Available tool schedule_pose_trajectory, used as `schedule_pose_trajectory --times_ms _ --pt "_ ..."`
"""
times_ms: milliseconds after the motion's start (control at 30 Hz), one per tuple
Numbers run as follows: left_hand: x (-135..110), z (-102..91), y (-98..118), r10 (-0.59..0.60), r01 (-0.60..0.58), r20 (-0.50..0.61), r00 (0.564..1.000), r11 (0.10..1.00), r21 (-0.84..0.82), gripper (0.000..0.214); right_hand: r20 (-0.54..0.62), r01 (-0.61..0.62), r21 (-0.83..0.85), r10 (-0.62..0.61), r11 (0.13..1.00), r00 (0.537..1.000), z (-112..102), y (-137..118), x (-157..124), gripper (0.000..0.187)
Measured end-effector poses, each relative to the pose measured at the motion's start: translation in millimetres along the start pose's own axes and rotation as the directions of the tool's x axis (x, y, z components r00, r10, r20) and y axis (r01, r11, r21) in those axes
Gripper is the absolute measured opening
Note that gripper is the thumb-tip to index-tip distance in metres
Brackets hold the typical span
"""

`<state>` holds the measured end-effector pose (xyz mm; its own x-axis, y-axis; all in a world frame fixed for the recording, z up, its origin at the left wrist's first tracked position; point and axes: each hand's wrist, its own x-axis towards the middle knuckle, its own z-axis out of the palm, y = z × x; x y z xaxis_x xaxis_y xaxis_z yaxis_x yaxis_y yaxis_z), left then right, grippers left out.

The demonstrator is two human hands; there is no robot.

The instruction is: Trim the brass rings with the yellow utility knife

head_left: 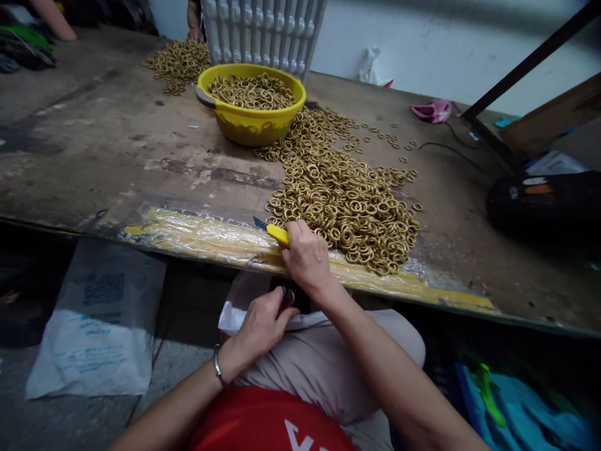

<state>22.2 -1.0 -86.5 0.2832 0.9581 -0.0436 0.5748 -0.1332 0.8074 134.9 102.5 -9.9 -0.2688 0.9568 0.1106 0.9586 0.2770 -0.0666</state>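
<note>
My right hand [306, 255] is closed around a yellow utility knife [277, 234], its dark blade pointing left just above the taped table edge. Below that edge, over my lap, my left hand [263, 321] pinches a ring [288, 297], dark in the shadow with a brass-coloured rim; whether there is more than one I cannot tell. A spread pile of brass-coloured rings [350, 200] lies on the table just beyond my right hand. Behind it stands a yellow basin [253, 122] filled with more such rings.
Yellow tape under clear film [197, 238] covers the table's front edge. A grey radiator [265, 31] stands behind the basin, near another ring pile [181, 61] and a person's hand [195, 32]. At right are a pink cloth [432, 111] and a black bag [539, 200].
</note>
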Motion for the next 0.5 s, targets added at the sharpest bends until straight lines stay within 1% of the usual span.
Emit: schedule_pose_trajectory --times_ms 67,133,233,300,333,400,433,467,500 --pt "1.4 1.0 -3.3 0.081 -0.082 0.014 0.997 0.995 0.056 0.012 0.024 0.052 -0.018 -0.051 0.999 0.998 -4.0 -8.4 9.8 0.02" --pt "2.4 1.5 -7.0 0.118 -0.119 0.015 0.993 0.988 0.103 0.012 0.076 0.12 -0.024 -0.117 0.993 0.99 -5.6 -18.6 22.0 0.027" --pt "1.3 1.5 -12.4 0.084 -0.084 0.007 0.996 0.984 0.155 0.013 0.173 0.204 0.012 -0.203 0.979 0.964 -4.5 -32.4 41.7 0.031" --pt "-1.2 -0.9 -12.8 0.068 -0.065 -0.011 0.998 0.986 0.154 0.011 0.205 0.222 0.035 -0.224 0.974 0.953 -4.7 -36.8 51.2 0.031" --pt "-2.8 -3.3 -11.2 0.067 -0.063 -0.026 0.997 0.989 0.132 0.007 0.209 0.221 0.031 -0.223 0.975 0.952 -5.9 -36.9 53.4 0.031" --pt "-6.1 -10.7 -4.0 0.037 -0.034 -0.076 0.996 0.999 0.034 0.004 0.174 0.197 0.053 -0.204 0.979 0.963 -10.7 -33.1 51.0 0.03" --pt "-7.6 -15.5 1.2 -0.008 0.002 -0.11 0.994 0.999 -0.051 0.007 0.148 0.173 0.123 -0.191 0.977 0.97 -14.0 -29.5 46.3 0.028" --pt "-8.8 -20.7 6.9 -0.072 0.048 -0.147 0.987 0.986 -0.162 0.01 0.125 0.131 0.252 -0.167 0.959 0.978 -17.6 -25.3 39.5 0.024" --pt "-9.5 -25.9 12.9 -0.147 0.092 -0.176 0.973 0.953 -0.288 0.014 0.123 0.066 0.443 -0.133 0.894 0.983 -21.0 -20.8 31.1 0.02"
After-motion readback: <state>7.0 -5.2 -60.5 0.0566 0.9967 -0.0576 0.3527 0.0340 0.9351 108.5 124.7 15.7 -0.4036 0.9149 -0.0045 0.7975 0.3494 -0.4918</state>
